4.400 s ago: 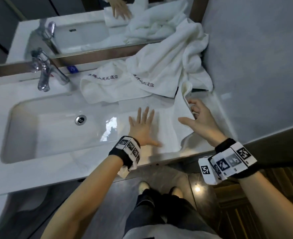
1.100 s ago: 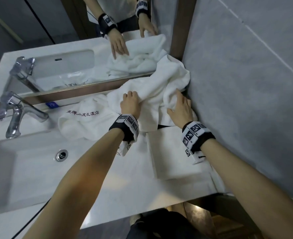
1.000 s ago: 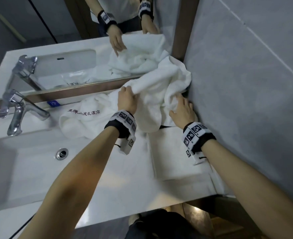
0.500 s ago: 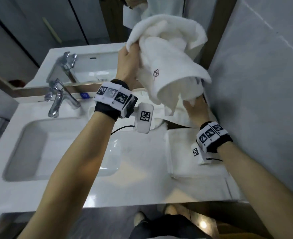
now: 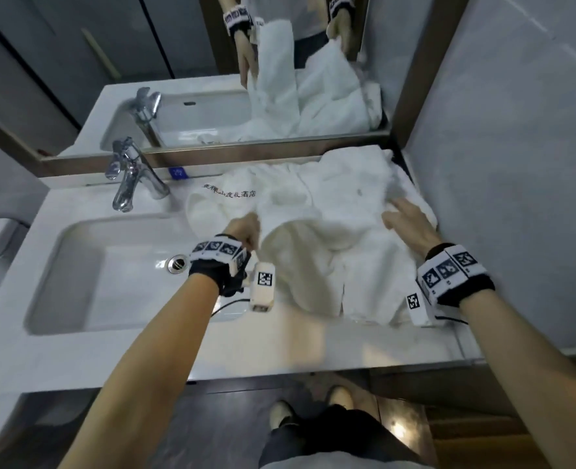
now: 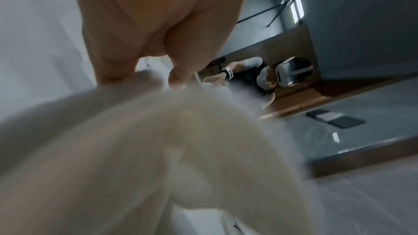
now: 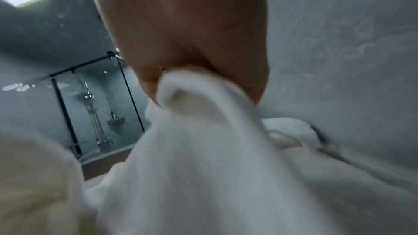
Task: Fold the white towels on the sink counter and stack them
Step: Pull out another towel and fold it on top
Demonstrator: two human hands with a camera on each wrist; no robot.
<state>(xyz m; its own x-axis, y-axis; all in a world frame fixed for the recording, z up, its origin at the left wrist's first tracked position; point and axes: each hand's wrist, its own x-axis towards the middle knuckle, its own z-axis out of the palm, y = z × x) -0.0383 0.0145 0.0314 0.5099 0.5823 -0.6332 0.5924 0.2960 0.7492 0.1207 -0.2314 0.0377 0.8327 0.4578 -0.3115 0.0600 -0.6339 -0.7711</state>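
Observation:
A large white towel lies loosely spread over the right end of the sink counter. My left hand grips its left edge, fingers curled; the cloth bulges under that hand in the left wrist view. My right hand is on the towel's right part near the wall. In the right wrist view a fold of the towel is pinched in that hand. A second towel with black lettering lies behind the left hand. More crumpled towel sits in the back right corner.
The basin with its drain fills the counter's left half, with a chrome faucet behind it. A mirror runs along the back. A grey wall closes off the right side.
The towel my left hand held high has come down and now spreads over the counter, covering the folded towel. Both hands have lowered with it, the right hand moving onto its right part.

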